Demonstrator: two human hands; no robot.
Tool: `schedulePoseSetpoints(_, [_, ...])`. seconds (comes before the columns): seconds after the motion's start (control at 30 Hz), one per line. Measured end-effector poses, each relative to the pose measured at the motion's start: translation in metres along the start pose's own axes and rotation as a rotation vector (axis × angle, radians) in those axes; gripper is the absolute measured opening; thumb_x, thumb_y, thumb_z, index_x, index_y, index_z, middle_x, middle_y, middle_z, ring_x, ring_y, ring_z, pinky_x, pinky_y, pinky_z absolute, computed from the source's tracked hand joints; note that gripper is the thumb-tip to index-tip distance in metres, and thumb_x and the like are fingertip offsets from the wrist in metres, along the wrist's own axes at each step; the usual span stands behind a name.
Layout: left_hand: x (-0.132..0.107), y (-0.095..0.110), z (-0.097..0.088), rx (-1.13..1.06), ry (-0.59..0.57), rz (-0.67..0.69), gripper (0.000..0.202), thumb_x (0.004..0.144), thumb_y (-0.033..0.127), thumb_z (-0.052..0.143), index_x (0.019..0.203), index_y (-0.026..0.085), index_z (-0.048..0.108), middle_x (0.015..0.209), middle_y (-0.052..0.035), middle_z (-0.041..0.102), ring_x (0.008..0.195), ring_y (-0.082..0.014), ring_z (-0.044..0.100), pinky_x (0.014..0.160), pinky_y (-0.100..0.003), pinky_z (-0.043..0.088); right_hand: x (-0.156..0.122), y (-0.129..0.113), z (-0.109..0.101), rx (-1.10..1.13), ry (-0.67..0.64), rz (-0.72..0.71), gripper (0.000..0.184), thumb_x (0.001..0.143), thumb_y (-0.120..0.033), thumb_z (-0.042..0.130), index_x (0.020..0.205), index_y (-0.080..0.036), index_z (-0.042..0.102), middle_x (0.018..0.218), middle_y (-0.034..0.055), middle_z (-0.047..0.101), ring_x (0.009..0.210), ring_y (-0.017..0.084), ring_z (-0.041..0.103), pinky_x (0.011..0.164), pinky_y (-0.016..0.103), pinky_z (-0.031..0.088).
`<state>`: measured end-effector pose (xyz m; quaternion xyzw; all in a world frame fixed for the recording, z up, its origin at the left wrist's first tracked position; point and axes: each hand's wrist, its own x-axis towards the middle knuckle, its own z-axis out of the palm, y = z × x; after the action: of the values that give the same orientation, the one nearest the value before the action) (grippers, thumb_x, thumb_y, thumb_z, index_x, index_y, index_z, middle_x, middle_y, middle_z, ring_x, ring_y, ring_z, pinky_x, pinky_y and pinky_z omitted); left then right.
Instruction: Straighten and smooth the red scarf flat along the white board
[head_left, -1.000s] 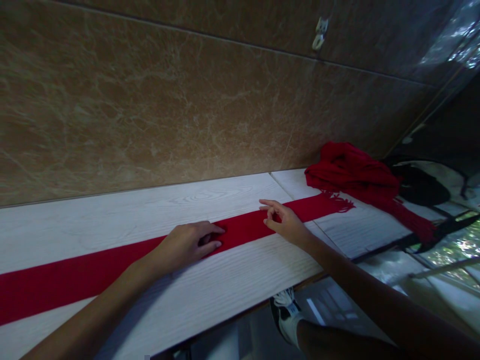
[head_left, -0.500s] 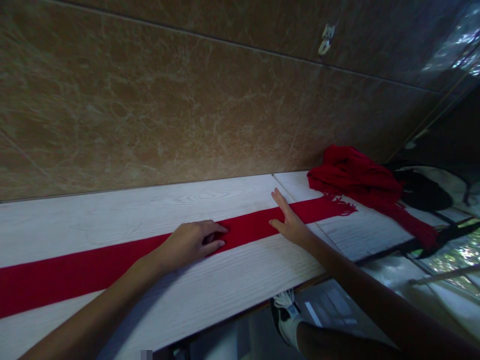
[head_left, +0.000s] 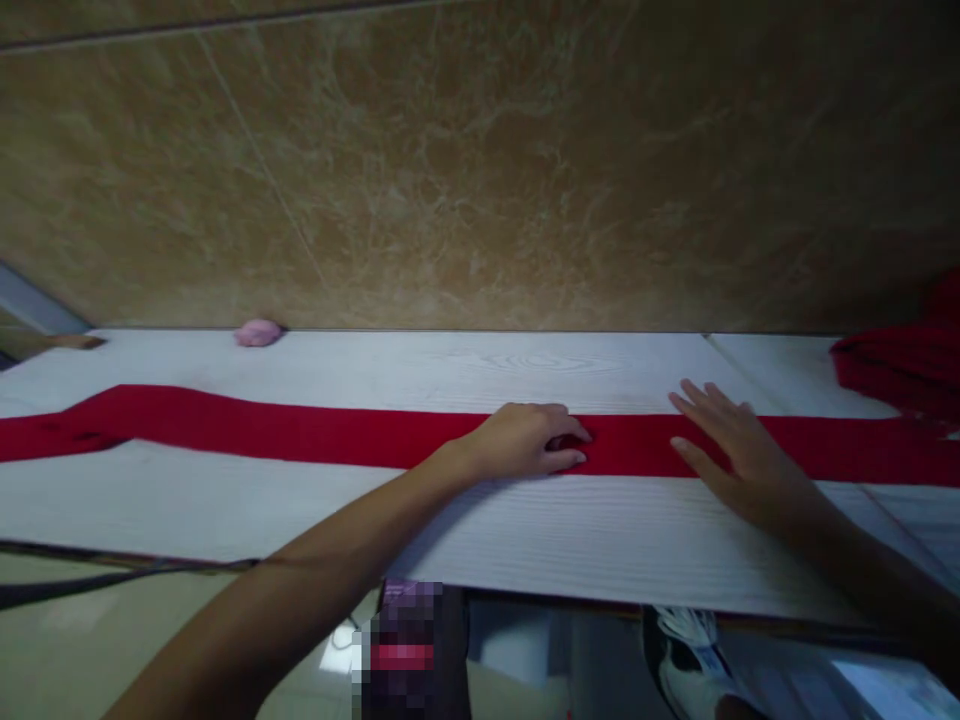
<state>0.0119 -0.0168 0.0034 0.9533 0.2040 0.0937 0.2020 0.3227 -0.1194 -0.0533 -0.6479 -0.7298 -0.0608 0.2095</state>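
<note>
A long red scarf (head_left: 337,435) lies stretched across the white wood-grain surface, mostly flat, with a raised, bent stretch towards the left. My left hand (head_left: 525,440) rests on the scarf near the middle of the view. Its fingers are bent down onto the fabric, and the thumb is apart from them; no part of the fabric is gathered in it. Further right, my right hand (head_left: 724,450) is over the same scarf with fingers spread and thumb out. Whether its palm touches the fabric I cannot tell.
A bunched red cloth (head_left: 892,370) sits at the far right against the brown marbled wall (head_left: 465,200). A small pink item (head_left: 259,333) lies by the wall on the left. Below the front edge of the white surface (head_left: 637,540), a shoe (head_left: 686,660) shows.
My view has swung left, bringing the pink item and the scarf's left stretch into sight. My right hand's fingers are more spread; my left hand stays on the scarf.
</note>
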Motion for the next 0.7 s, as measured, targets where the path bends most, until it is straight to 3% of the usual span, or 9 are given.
schedulePoseSetpoints(0.1, [0.001, 0.002, -0.002, 0.067, 0.108, 0.026, 0.034, 0.105, 0.04, 0.058, 0.13, 0.02, 0.072, 0.124, -0.0099, 0.071, 0.118, -0.0235, 0.064, 0.105, -0.037, 0.05, -0.002, -0.003, 0.001, -0.075, -0.007, -0.078, 0.062, 0.101, -0.045, 0.041, 0.159, -0.024, 0.047, 0.167, 0.0136, 0.044, 0.159, 0.035, 0.028, 0.124, 0.068, 0.027])
schedulePoseSetpoints(0.23, [0.001, 0.002, 0.001, 0.113, 0.163, 0.041, 0.048, 0.106, 0.047, 0.055, 0.147, 0.022, 0.059, 0.154, -0.011, 0.057, 0.147, -0.0267, 0.045, 0.123, -0.045, 0.035, -0.002, -0.004, 0.004, -0.148, -0.066, -0.061, 0.065, 0.104, -0.051, 0.031, 0.156, -0.017, 0.051, 0.167, 0.0182, 0.042, 0.157, 0.038, 0.031, 0.122, 0.07, 0.03])
schedulePoseSetpoints(0.33, [0.0, 0.002, 0.008, 0.133, 0.075, -0.039, 0.069, 0.105, 0.056, 0.053, 0.163, 0.022, 0.038, 0.173, -0.0101, 0.034, 0.163, -0.0308, 0.02, 0.132, -0.054, 0.017, 0.0, -0.001, 0.008, -0.188, -0.181, -0.053, 0.067, 0.105, -0.05, 0.025, 0.159, -0.019, 0.049, 0.167, 0.0172, 0.042, 0.156, 0.038, 0.034, 0.12, 0.071, 0.032])
schedulePoseSetpoints(0.43, [-0.001, 0.003, 0.013, 0.143, -0.036, -0.097, 0.078, 0.105, 0.064, 0.045, 0.168, 0.021, 0.026, 0.177, -0.0091, 0.02, 0.165, -0.0344, 0.005, 0.132, -0.061, 0.006, 0.001, 0.003, 0.011, -0.216, -0.217, -0.061, 0.068, 0.105, -0.049, 0.022, 0.16, -0.019, 0.048, 0.166, 0.0177, 0.044, 0.155, 0.039, 0.036, 0.118, 0.072, 0.034])
schedulePoseSetpoints(0.57, [-0.002, 0.004, 0.013, 0.153, -0.128, -0.111, 0.078, 0.107, 0.066, 0.035, 0.168, 0.019, 0.028, 0.178, -0.0081, 0.016, 0.165, -0.0366, 0.0, 0.131, -0.065, 0.002, 0.0, 0.003, 0.012, -0.227, -0.226, -0.045, 0.07, 0.105, -0.052, 0.019, 0.16, -0.019, 0.048, 0.166, 0.0165, 0.043, 0.155, 0.037, 0.035, 0.12, 0.069, 0.034])
schedulePoseSetpoints(0.7, [-0.002, 0.003, 0.011, 0.163, -0.15, -0.117, 0.079, 0.106, 0.066, 0.034, 0.169, 0.019, 0.025, 0.178, -0.0088, 0.016, 0.165, -0.0373, 0.002, 0.131, -0.066, 0.003, 0.0, 0.003, 0.01, -0.226, -0.235, -0.044, 0.07, 0.105, -0.052, 0.019, 0.161, -0.02, 0.046, 0.167, 0.0156, 0.042, 0.156, 0.036, 0.034, 0.121, 0.067, 0.033])
